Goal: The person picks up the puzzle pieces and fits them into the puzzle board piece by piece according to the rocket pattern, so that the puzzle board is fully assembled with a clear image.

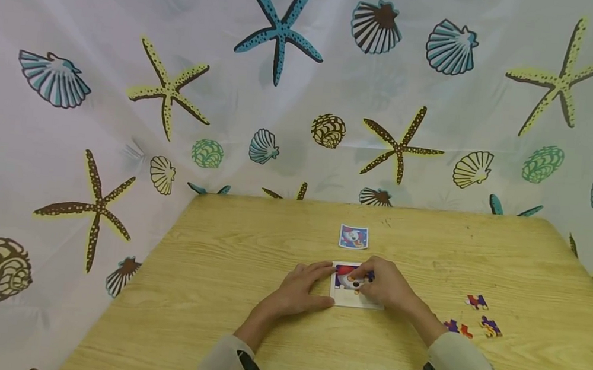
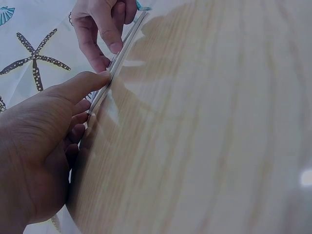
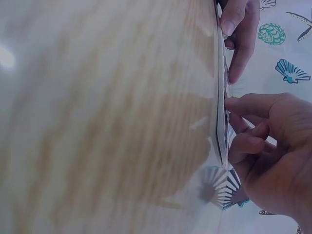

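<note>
In the head view, a small white puzzle tray [image 1: 344, 300] lies on the table with a partly assembled jigsaw picture [image 1: 343, 280] in red, white and purple in its upper part. My left hand [image 1: 294, 289] rests at the tray's left side, fingertips at the upper corner and thumb at the lower one, fingers fairly straight. Over the tray's right part, my right hand [image 1: 387, 284] pinches a puzzle piece [image 1: 356, 284] between thumb and index finger, low against the picture. Its palm hides part of the tray. Both wrist views show the tray only edge-on.
Behind the tray lies a small picture card [image 1: 354, 237]. Several loose puzzle pieces [image 1: 490, 327] are scattered right of the right forearm on the wooden table [image 1: 249, 234]. A patterned curtain [image 1: 305, 90] hangs behind the table and along its sides.
</note>
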`<state>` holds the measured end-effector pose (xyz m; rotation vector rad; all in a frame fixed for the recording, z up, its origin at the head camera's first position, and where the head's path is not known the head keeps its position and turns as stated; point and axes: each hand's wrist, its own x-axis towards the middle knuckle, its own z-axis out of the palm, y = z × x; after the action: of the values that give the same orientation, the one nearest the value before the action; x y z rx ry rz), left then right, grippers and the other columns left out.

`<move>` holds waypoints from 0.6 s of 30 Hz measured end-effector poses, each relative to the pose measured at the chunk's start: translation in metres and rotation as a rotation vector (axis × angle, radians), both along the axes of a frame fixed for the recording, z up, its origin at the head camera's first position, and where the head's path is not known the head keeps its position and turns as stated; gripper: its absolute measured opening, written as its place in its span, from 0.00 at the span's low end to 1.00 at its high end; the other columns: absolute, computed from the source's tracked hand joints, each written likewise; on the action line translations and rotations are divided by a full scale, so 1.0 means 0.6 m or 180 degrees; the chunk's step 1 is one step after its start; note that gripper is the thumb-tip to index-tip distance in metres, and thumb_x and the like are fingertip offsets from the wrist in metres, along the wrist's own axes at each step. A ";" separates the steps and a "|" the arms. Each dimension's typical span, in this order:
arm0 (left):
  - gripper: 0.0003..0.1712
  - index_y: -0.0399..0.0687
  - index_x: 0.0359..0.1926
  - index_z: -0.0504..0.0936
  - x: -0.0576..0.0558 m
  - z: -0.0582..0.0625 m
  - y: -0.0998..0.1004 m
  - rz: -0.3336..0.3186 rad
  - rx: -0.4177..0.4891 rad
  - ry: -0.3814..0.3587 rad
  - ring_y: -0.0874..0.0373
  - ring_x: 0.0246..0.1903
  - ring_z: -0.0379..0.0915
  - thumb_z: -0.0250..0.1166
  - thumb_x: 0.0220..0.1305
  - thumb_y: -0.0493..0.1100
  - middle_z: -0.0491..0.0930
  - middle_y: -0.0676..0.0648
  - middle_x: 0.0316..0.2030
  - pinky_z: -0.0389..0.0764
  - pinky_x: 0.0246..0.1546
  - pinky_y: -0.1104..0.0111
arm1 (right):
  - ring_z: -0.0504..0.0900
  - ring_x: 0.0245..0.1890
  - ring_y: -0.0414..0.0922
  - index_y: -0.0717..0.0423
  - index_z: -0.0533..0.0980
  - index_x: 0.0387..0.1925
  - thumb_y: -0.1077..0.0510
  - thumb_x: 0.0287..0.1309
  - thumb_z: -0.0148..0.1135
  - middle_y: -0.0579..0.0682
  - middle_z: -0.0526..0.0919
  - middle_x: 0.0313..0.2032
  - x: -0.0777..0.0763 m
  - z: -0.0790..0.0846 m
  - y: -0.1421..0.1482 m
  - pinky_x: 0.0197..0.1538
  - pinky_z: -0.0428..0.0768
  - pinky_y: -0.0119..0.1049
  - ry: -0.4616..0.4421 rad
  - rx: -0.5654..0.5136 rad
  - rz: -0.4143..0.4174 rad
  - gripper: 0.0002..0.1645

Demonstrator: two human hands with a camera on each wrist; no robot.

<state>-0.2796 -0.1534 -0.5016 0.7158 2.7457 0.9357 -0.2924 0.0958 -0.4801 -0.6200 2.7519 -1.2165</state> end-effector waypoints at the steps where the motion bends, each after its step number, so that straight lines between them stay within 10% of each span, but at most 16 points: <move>1: 0.42 0.57 0.79 0.66 0.000 0.000 0.000 0.0000 0.0003 0.0005 0.52 0.61 0.59 0.68 0.68 0.59 0.60 0.54 0.79 0.62 0.65 0.49 | 0.81 0.43 0.48 0.57 0.89 0.40 0.71 0.52 0.75 0.50 0.84 0.40 0.001 0.001 0.000 0.49 0.79 0.46 -0.0015 0.0004 -0.0020 0.13; 18: 0.43 0.58 0.79 0.65 -0.001 -0.002 -0.002 -0.0056 -0.0022 0.0005 0.51 0.67 0.57 0.67 0.69 0.59 0.59 0.54 0.79 0.58 0.71 0.46 | 0.79 0.34 0.42 0.57 0.91 0.38 0.71 0.52 0.73 0.51 0.87 0.37 0.012 0.015 0.003 0.37 0.75 0.39 0.0154 0.0089 -0.0024 0.12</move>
<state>-0.2801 -0.1547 -0.5029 0.7389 2.7381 0.9221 -0.2854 0.0978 -0.4711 -0.6456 2.8081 -1.1777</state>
